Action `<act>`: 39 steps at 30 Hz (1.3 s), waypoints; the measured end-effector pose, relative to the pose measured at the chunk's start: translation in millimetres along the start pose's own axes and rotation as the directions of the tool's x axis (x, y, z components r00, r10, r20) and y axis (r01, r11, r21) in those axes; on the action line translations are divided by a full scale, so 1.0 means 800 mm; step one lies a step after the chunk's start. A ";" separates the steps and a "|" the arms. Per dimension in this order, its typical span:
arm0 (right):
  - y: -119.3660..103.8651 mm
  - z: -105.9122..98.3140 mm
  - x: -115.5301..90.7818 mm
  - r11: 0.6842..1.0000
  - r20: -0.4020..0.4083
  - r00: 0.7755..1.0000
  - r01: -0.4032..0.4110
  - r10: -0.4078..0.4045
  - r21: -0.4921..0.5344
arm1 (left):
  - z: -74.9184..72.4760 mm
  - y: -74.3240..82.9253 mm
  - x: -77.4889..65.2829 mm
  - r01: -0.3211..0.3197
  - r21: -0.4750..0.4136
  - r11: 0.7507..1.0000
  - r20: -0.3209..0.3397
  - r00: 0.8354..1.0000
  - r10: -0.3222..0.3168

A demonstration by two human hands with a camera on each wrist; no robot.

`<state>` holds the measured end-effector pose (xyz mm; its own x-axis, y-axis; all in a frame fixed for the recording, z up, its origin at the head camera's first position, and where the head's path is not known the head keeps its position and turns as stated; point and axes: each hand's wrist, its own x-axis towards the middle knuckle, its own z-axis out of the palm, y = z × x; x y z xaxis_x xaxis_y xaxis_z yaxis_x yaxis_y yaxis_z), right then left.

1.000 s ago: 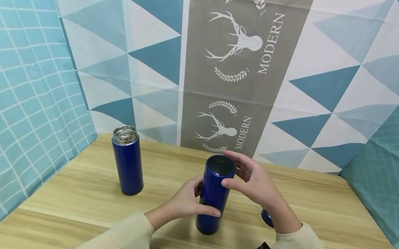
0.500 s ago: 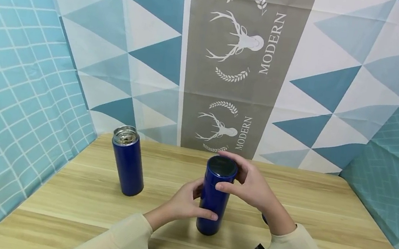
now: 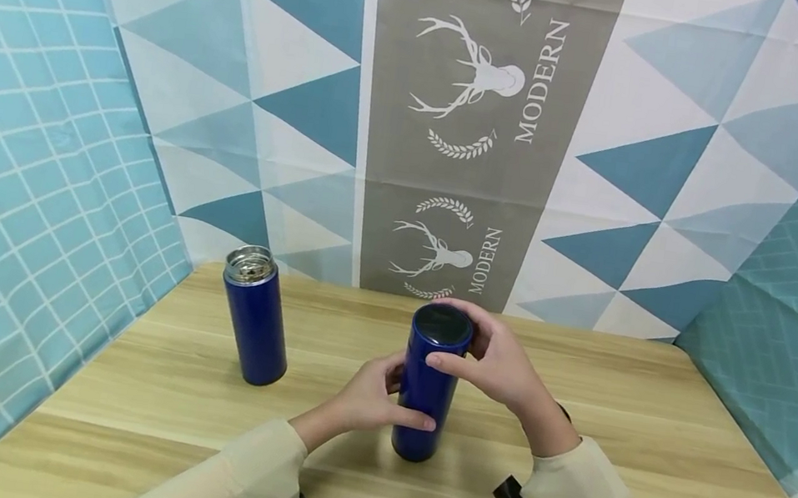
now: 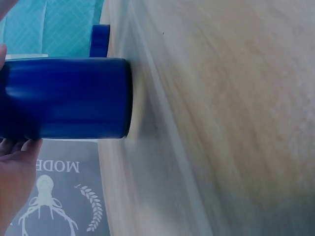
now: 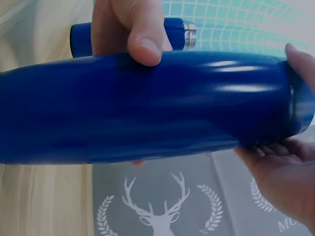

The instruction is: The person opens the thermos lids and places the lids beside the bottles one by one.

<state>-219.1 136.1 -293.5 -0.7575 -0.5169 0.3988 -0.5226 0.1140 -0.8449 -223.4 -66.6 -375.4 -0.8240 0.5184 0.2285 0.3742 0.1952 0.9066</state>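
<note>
A dark blue thermos (image 3: 419,399) stands upright in front of me, capped by a lid (image 3: 442,326) with a black glossy top. Low on its body my left hand (image 3: 370,401) grips it, thumb across the near side. My right hand (image 3: 497,363) holds the lid, thumb in front and fingers behind. The right wrist view shows a thin seam between lid (image 5: 301,105) and body (image 5: 162,108). To the left is a second blue thermos (image 3: 255,331), uncapped, its steel neck (image 3: 250,265) showing.
A loose blue lid (image 4: 100,40) lies on the table beyond the held thermos in the left wrist view; my right wrist mostly hides it in the head view. The wooden table (image 3: 645,450) runs back to patterned cloth (image 3: 455,164).
My right hand has moved slightly left and its thumb has come round onto the lid's near side. The right forearm now covers more of the loose lid. The left hand keeps its grip.
</note>
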 end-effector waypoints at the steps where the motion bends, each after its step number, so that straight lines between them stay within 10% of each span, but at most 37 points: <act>1: 0.001 0.000 0.001 1.000 0.005 1.000 0.012 -0.012 0.004 | -0.001 -0.001 0.001 0.008 0.004 1.000 0.000 1.000 -0.008; 39: 0.008 -0.022 0.008 0.990 0.116 0.985 0.133 -0.126 -0.052 | -0.008 0.006 0.018 0.094 0.075 0.993 0.078 0.992 -0.099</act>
<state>-234.6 148.7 -290.1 -0.6353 -0.6217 0.4581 -0.6380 0.0884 -0.7649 -236.3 -63.6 -365.5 -0.8214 0.5599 0.1089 0.3262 0.3046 0.8949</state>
